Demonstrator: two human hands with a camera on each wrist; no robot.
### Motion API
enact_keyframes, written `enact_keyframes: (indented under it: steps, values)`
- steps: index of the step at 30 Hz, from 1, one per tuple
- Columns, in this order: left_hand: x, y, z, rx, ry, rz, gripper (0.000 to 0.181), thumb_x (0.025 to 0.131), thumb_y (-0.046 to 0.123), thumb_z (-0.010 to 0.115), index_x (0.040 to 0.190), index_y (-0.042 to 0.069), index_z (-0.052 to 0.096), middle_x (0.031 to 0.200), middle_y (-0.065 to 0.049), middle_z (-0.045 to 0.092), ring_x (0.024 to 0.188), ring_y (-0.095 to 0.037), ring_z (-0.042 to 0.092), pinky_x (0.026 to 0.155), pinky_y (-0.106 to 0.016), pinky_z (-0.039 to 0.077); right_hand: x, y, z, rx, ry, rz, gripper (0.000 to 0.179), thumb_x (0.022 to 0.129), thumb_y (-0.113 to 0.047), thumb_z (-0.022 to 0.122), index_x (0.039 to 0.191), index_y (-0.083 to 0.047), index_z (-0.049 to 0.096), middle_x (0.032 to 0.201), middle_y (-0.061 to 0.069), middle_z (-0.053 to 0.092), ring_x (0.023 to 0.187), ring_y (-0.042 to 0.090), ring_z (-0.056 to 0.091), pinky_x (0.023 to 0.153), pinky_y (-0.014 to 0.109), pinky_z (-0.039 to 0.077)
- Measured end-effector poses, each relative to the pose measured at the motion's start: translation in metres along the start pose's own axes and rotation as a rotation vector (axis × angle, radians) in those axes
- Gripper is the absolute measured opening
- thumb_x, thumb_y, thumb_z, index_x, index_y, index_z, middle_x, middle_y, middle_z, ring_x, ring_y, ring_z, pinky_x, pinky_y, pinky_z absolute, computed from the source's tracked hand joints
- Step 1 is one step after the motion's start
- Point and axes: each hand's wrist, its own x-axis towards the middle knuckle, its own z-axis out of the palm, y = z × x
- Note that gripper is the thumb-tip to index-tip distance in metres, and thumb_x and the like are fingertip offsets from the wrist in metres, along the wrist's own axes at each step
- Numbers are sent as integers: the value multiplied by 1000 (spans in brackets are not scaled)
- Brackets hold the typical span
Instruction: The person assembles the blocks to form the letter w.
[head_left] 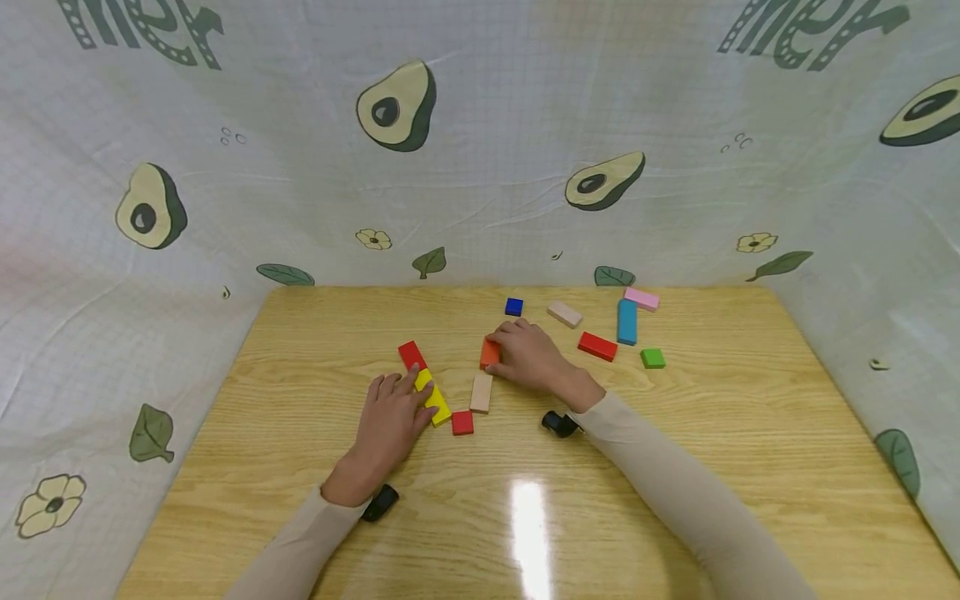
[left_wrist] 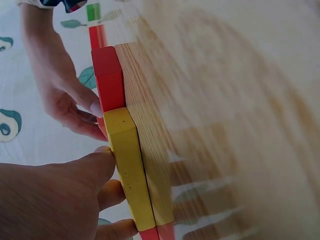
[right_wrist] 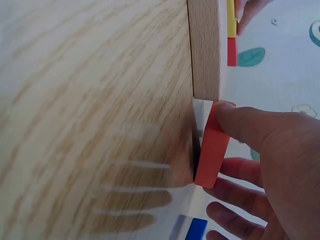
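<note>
My left hand [head_left: 392,417] rests on a yellow block [left_wrist: 130,172] with its fingers spread, thumb and fingertips touching it. A red block [head_left: 412,355] continues the yellow one's line at the far end, and a small red block [head_left: 462,422] lies by its near end. With thumb and fingers, my right hand [head_left: 528,357] pinches an orange-red block [right_wrist: 213,147] by its ends. That block is tilted in the right wrist view, one side raised off the table. A plain wooden block [head_left: 482,393] lies just nearer than it, in line with the small red block.
Toward the back lie a blue cube [head_left: 513,307], a pale block [head_left: 564,314], a red block [head_left: 597,346], a light-blue block [head_left: 627,322], a pink block [head_left: 642,299] and a green block [head_left: 652,358]. A patterned cloth [head_left: 495,233] rises behind the wooden table [head_left: 480,533].
</note>
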Motion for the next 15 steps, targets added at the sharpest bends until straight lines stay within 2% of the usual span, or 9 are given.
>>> enact_keyframes:
  steps: [15]
  values:
    - [1,0,0,7,0,4,40,97,31,78,131,9,77,148,-20,62,128,-43,58,113,-59,40,0,-1,3,26,-5,-6,47,102,-30,74,139,-2,69,134,15,67,121,34,59,100,49,53]
